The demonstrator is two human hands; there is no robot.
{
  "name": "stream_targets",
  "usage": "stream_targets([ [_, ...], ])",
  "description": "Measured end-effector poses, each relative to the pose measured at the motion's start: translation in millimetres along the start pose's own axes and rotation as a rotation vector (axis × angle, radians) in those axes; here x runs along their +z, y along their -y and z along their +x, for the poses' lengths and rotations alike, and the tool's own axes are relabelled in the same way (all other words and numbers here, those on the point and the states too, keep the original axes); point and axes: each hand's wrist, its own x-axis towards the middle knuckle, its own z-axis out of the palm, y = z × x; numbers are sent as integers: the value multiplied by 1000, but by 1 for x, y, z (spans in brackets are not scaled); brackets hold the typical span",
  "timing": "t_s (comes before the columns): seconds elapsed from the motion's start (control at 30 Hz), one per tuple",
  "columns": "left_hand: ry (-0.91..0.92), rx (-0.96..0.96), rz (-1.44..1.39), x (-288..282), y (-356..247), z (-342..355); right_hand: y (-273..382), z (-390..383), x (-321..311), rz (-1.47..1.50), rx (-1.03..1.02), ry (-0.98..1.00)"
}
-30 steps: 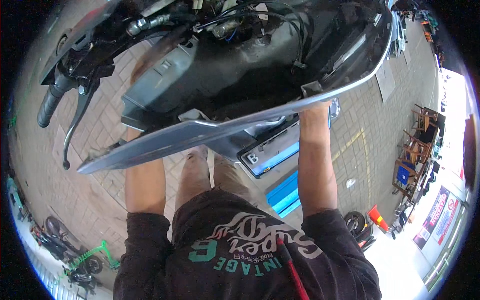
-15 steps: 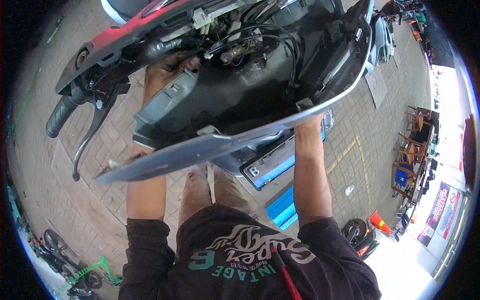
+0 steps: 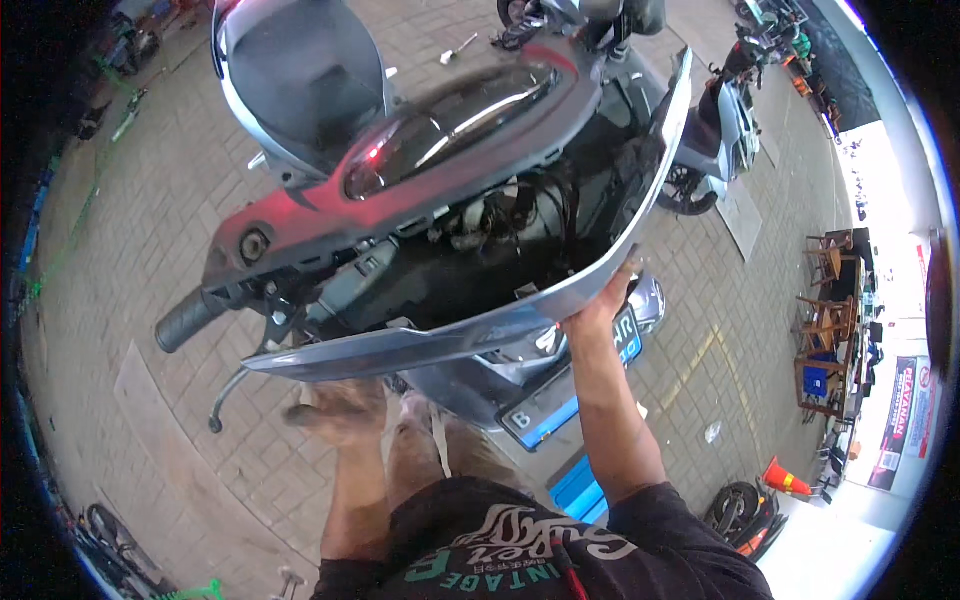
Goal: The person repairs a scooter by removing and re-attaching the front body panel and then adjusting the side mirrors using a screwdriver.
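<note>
A silver-grey front cover panel (image 3: 480, 312) of a scooter is tipped away from the red-and-black handlebar cover (image 3: 310, 215), with a gap between them. Inside the gap, black cables and connectors (image 3: 490, 215) show. My right hand (image 3: 600, 300) grips the panel's lower right edge from beneath, its palm side partly hidden. Below the panel's left part, my left hand (image 3: 340, 410) is apart from it, somewhat blurred, fingers stretched toward the left with nothing in them. Near that hand are the brake lever (image 3: 230, 392) and the black handlebar grip (image 3: 188, 320).
The dark instrument display (image 3: 450, 130) and the scooter seat (image 3: 305, 80) lie beyond. A number plate (image 3: 545, 420) hangs below the panel. Blue object (image 3: 580, 488) on the paving; another scooter (image 3: 715, 140) at right, wooden chairs (image 3: 825, 320) and an orange cone (image 3: 785, 478) farther off.
My left hand has come out from inside the panel, down to below its left edge. My right hand still holds the panel. The view has shifted, showing more of the display and seat.
</note>
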Motion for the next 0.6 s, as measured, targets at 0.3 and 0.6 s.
stream_targets([
  [0.3, -91, 207, 306, 19, 23, 11, 4, -12, 2, -131, 59, -87],
  [0.6, -72, 155, 270, 7, 25, 2, 22, -6, -19, -457, -108, 277],
])
